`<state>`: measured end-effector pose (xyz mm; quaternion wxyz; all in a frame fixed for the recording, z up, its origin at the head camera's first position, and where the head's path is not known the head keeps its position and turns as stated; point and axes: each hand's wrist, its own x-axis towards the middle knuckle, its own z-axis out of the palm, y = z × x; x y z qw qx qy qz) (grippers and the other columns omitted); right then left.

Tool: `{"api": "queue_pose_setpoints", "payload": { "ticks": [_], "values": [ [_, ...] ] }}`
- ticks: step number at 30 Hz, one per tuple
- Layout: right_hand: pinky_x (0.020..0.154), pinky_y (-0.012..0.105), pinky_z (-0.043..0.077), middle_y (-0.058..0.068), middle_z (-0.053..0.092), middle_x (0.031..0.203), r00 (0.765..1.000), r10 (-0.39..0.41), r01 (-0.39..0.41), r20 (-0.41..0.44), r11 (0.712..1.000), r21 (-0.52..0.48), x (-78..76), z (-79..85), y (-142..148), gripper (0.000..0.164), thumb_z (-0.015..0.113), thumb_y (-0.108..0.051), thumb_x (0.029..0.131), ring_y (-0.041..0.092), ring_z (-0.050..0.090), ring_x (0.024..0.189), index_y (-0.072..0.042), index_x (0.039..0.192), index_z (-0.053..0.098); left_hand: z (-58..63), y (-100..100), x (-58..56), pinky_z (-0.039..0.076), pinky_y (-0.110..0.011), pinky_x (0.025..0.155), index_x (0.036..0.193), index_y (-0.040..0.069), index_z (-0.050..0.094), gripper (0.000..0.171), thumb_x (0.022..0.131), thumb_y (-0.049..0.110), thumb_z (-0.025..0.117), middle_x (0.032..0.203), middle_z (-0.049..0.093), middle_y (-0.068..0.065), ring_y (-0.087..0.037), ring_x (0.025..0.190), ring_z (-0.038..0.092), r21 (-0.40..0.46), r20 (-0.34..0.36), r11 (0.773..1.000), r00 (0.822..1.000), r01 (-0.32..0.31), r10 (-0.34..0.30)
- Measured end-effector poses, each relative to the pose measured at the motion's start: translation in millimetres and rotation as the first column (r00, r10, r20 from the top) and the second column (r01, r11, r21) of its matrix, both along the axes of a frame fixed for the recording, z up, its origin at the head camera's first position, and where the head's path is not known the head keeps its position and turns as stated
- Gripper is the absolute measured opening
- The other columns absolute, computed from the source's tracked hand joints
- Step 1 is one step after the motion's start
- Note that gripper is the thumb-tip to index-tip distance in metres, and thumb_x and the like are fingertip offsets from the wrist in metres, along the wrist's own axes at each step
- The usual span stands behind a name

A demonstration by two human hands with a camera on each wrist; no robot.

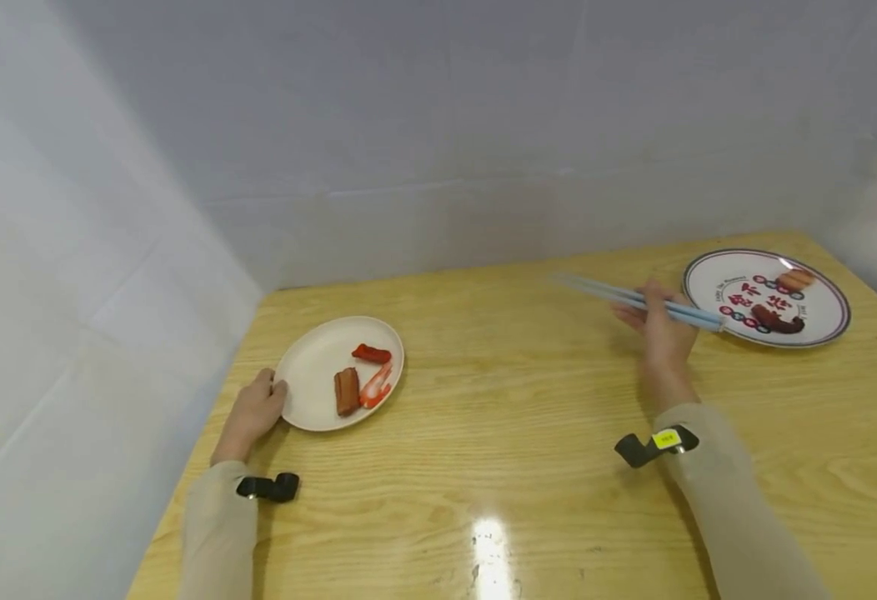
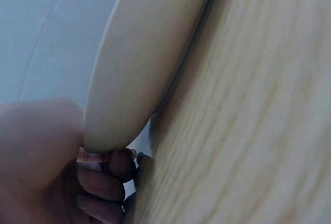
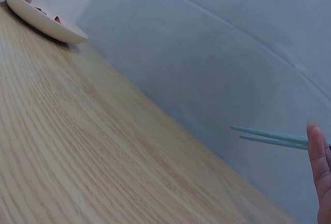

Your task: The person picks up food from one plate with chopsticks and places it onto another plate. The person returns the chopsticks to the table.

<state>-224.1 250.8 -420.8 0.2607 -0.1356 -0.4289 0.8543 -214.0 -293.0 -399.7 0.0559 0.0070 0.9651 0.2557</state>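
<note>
My left hand [image 1: 254, 406] pinches the near-left rim of a cream plate [image 1: 307, 375], with curled fingers below the rim in the left wrist view. On that plate lie a brown meat-like piece [image 1: 347, 392], a dark red piece [image 1: 372, 354] and a red-and-white strip [image 1: 376, 385]. My right hand [image 1: 665, 329] holds a pair of light blue chopsticks [image 1: 603, 289] above the table, their tips pointing left and blurred in the head view. Nothing sits between the tips [image 3: 240, 132] in the right wrist view. Just right of this hand is a white patterned plate [image 1: 716, 287].
A dark brown curled piece [image 1: 778, 320] and a layered tan piece [image 1: 794, 280] lie on the patterned plate. The wooden table [image 1: 483, 417] spans between both plates. White cloth walls [image 1: 438, 125] stand behind it and at the left.
</note>
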Motion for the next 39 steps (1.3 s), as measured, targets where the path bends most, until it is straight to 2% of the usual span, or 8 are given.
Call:
{"api": "queue_pose_setpoints", "payload": {
  "ticks": [5, 10, 13, 20, 26, 28, 33, 39],
  "values": [
    [0.073, 0.032, 0.055, 0.019, 0.069, 0.101, 1.000, 0.005, -0.005, 0.013, 1.000, -0.016, 8.8, 2.9, 12.4, 0.032, 0.071, -0.022, 0.089, 0.024, 0.071, 0.077, 0.003, 0.105, 0.059, -0.6, -0.4, 0.5, 0.042, -0.047, 0.074, 0.114, -0.009, 0.044, 0.033, 0.103, 0.019, 0.030, 0.098, 0.056, -0.028, -0.038, 0.085, 0.055, 0.007, 0.001, 1.000, 1.000, -0.009, 0.009],
    [0.069, 0.028, 0.055, 0.012, 0.071, 0.092, 0.998, -0.021, 0.021, 0.061, 1.000, 0.011, 28.8, 12.9, 27.7, 0.033, 0.070, -0.028, 0.089, 0.020, 0.071, 0.073, 0.000, 0.101, 0.056, -0.1, 0.0, -0.5, 0.042, -0.045, 0.071, 0.113, -0.008, 0.044, 0.033, 0.103, 0.020, 0.030, 0.094, 0.056, -0.026, -0.035, 0.081, 0.055, 0.010, 0.010, 1.000, 1.000, -0.003, 0.003],
    [0.066, 0.026, 0.055, 0.011, 0.071, 0.088, 0.997, -0.051, 0.049, 0.055, 0.998, 0.036, 39.9, 13.7, 41.2, 0.034, 0.069, -0.028, 0.089, 0.019, 0.071, 0.071, 0.001, 0.102, 0.058, 0.0, -0.4, -1.0, 0.042, -0.043, 0.070, 0.115, -0.008, 0.043, 0.034, 0.103, 0.021, 0.029, 0.094, 0.056, -0.025, -0.034, 0.079, 0.055, 0.016, 0.015, 1.000, 1.000, -0.001, 0.001],
    [0.056, 0.029, 0.054, 0.016, 0.069, 0.086, 0.984, -0.168, 0.174, 0.063, 0.979, -0.110, 66.2, 17.4, 66.9, 0.031, 0.073, -0.018, 0.086, 0.025, 0.070, 0.062, 0.005, 0.097, 0.055, -3.0, -2.4, 1.4, 0.042, -0.045, 0.071, 0.115, -0.010, 0.043, 0.036, 0.104, 0.021, 0.029, 0.096, 0.056, -0.028, -0.036, 0.081, 0.055, 0.004, 0.017, 1.000, 1.000, 0.012, -0.012],
    [0.057, 0.029, 0.055, 0.013, 0.068, 0.111, 0.975, -0.191, 0.204, 0.109, 0.971, -0.127, 81.3, 12.4, 84.8, 0.032, 0.073, -0.020, 0.085, 0.025, 0.070, 0.063, 0.001, 0.096, 0.052, -7.9, -2.1, 2.2, 0.043, -0.045, 0.071, 0.114, -0.009, 0.044, 0.034, 0.103, 0.020, 0.030, 0.094, 0.057, -0.026, -0.034, 0.079, 0.055, 0.007, 0.017, 1.000, 1.000, 0.006, -0.007],
    [0.057, 0.029, 0.055, 0.013, 0.068, 0.112, 0.970, -0.210, 0.225, 0.123, 0.967, -0.123, 83.6, 11.9, 90.6, 0.034, 0.074, -0.021, 0.084, 0.025, 0.070, 0.064, -0.001, 0.093, 0.049, -7.1, -2.0, 1.5, 0.042, -0.045, 0.070, 0.113, -0.009, 0.044, 0.035, 0.103, 0.021, 0.029, 0.094, 0.057, -0.026, -0.034, 0.079, 0.055, 0.009, 0.008, 1.000, 1.000, 0.004, -0.004],
    [0.055, 0.025, 0.054, 0.011, 0.067, 0.099, 0.936, -0.315, 0.325, 0.158, 0.945, -0.039, 92.3, 15.0, 105.0, 0.031, 0.075, -0.024, 0.084, 0.020, 0.069, 0.062, -0.003, 0.091, 0.053, -3.7, -0.5, 0.1, 0.042, -0.044, 0.070, 0.116, -0.010, 0.044, 0.037, 0.103, 0.021, 0.028, 0.097, 0.057, -0.028, -0.035, 0.080, 0.055, 0.014, 0.013, 1.000, 1.000, 0.001, -0.001],
    [0.061, 0.020, 0.053, 0.010, 0.061, 0.102, 0.918, -0.384, 0.375, 0.099, 0.922, 0.092, 105.6, 16.3, 119.7, 0.025, 0.065, -0.026, 0.091, 0.015, 0.066, 0.068, -0.005, 0.095, 0.053, -2.6, 0.8, -2.3, 0.043, -0.044, 0.071, 0.119, -0.011, 0.043, 0.038, 0.103, 0.020, 0.028, 0.102, 0.056, -0.031, -0.037, 0.084, 0.057, 0.019, 0.011, 1.000, 1.000, 0.008, -0.008]
  ]
}}
